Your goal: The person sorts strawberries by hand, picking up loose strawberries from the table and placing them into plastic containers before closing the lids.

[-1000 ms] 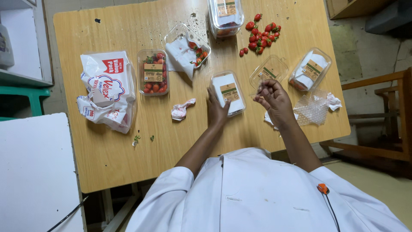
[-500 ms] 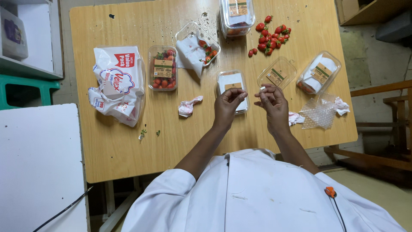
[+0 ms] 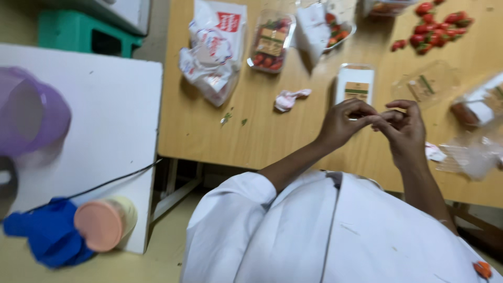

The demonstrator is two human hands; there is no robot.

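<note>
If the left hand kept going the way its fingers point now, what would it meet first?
The left hand points sideways at the right hand; their fingertips already meet over the wooden table. So it would press into the right hand's fingers first. Anything pinched between them is too small to tell.

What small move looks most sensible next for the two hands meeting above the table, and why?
Probably lower the hands toward the white-lidded punnet just beyond them. The left hand and right hand meet fingertip to fingertip above the table; whatever they pinch is too small to tell.
</note>
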